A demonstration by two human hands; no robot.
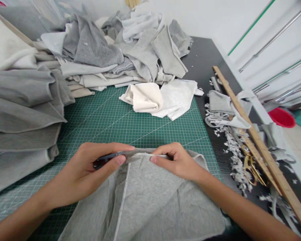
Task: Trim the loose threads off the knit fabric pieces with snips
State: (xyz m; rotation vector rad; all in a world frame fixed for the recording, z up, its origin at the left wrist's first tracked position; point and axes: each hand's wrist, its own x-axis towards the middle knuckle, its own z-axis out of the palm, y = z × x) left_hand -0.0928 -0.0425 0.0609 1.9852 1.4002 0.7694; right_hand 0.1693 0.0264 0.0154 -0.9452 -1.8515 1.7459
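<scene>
Grey knit fabric hangs toward me over the near edge of the green cutting mat, a pale stitched seam running down it. Between the thumb and fingers of my left hand is a pair of dark-handled thread snips. Their blades point right and lie against the fabric's top edge. My right hand pinches that same edge a little farther right, thumb in front. Some of its fingers are hidden behind the cloth.
Stacked grey fabric lies left, and a heap of scraps sits at the back. Cream cloth and white cloth rest on the mat. Along the right are wooden rulers, gold-handled scissors and white trimmings.
</scene>
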